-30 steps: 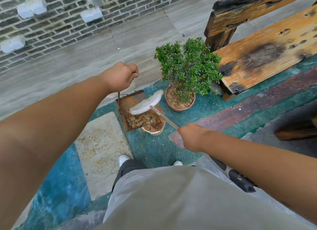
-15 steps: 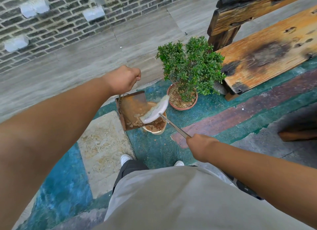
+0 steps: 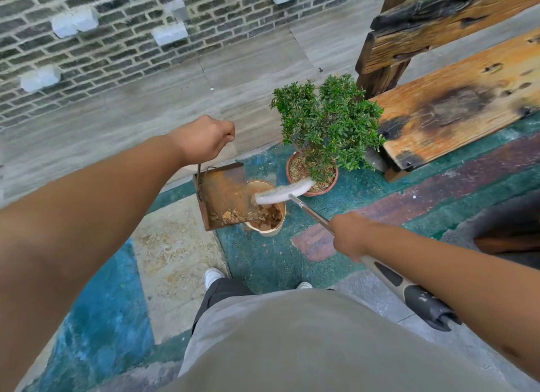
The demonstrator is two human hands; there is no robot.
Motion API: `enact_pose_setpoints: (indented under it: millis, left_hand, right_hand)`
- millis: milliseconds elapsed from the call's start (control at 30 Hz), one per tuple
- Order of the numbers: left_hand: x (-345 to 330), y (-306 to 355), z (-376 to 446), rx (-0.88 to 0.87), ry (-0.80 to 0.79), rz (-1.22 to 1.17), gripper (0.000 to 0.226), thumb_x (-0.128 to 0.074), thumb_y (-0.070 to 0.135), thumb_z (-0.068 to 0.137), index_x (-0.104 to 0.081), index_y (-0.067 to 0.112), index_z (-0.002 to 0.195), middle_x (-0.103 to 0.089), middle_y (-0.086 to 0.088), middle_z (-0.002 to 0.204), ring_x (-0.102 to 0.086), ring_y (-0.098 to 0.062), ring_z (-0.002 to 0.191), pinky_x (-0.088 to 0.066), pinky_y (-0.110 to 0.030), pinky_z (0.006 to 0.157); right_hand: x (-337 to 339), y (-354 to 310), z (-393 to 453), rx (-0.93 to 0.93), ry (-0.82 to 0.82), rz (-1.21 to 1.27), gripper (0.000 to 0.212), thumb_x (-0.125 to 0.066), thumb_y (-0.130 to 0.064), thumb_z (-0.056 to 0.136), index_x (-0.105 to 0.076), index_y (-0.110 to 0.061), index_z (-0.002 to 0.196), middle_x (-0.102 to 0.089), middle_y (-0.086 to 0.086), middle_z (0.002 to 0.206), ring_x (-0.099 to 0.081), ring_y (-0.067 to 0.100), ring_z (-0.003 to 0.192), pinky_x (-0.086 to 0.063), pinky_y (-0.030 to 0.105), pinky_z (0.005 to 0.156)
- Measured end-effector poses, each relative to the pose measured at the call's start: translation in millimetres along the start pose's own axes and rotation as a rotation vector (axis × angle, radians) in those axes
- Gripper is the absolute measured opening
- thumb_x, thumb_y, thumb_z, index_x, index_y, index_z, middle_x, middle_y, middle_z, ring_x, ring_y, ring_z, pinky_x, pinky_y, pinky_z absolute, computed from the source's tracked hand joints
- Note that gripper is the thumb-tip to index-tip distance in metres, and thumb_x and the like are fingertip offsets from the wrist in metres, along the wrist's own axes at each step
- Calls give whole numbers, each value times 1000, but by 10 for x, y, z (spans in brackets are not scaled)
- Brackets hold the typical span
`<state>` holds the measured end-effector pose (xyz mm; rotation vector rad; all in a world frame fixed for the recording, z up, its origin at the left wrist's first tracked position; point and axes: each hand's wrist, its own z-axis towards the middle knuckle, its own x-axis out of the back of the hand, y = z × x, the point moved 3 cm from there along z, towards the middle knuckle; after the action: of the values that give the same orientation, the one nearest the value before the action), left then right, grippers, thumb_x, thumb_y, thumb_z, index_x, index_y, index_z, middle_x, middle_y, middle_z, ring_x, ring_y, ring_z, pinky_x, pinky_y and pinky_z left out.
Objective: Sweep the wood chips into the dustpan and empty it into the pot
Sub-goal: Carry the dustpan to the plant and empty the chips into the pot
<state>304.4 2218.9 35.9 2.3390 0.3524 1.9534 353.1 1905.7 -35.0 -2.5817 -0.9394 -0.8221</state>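
1. Painted ground [image 3: 271, 257] in teal and blue patches, with a pale stone slab [image 3: 172, 257] at the left, lies under the person's two white shoes [image 3: 213, 276], which show just past a grey-green shirt [image 3: 321, 342].
2. Right hand [image 3: 349, 234] is curled tight round the metal shaft of a broom [image 3: 312, 216]; the dark grip end of the handle sticks out behind the wrist, under the forearm.
3. White bristles of the broom head [image 3: 282, 191] rest on the far right part of the dustpan, over the rim of the pot.
4. Wood chips [image 3: 248, 215] and dry brown leaves lie heaped at the near, lower edge of the dustpan [image 3: 225, 193], a rusty metal tray tilted over the pot.
5. Tan pot [image 3: 267, 231] stands on the teal ground just under and to the right of the dustpan; brown bits show inside it.
6. Left hand [image 3: 204, 139] is closed in a fist above the dustpan, gripping the top of its thin upright handle.
7. Potted plant [image 3: 324, 123] with small green leaves sits in a clay pot just beyond the broom head.
8. Wooden bench [image 3: 455, 99], weathered and scorched dark in spots, stands to the right of the plant.
9. Grey paving [image 3: 146, 105] and a dark brick wall [image 3: 117, 32] lie farthest off.
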Motion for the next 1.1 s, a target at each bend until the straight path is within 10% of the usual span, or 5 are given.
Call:
enact_pose_setpoints:
  millis: [300,567,800,1100]
  left_hand:
    - [47,31,-109,-9,14,-9,18,-43,20,99,-57,9,102,-54,-2,71,-49,-24,67,-41,-32,64]
    - [91,76,-93,-52,67,-8,19,-44,17,99,-58,5,104,-65,-16,79,-52,-25,69,-46,-35,68]
    - [66,59,-58,-40,47,-21,19,-43,19,99,-58,8,102,-63,-15,77,-52,-28,70,-49,-39,68]
    - [37,40,-32,-17,105,-50,21,-44,21,99,-59,7,105,-64,-15,81,-51,-25,72,-45,-34,68]
  right_hand:
    - [204,-584,104,165,93,132,29,-56,-2,85,-66,-3,112,-69,17,99,-62,30,76,-53,33,61]
    - [-46,-903,46,240,114,-152,31,-50,-6,90,-57,-5,121,-43,5,74,-54,27,72,-48,33,60]
    - [-124,-408,-114,264,62,-297,33,-50,-5,90,-55,-7,123,-63,13,107,-65,31,89,-45,33,61]
    - [6,-392,-57,194,139,-86,35,-47,-4,86,-55,-8,120,-45,6,70,-52,28,63,-35,29,44]
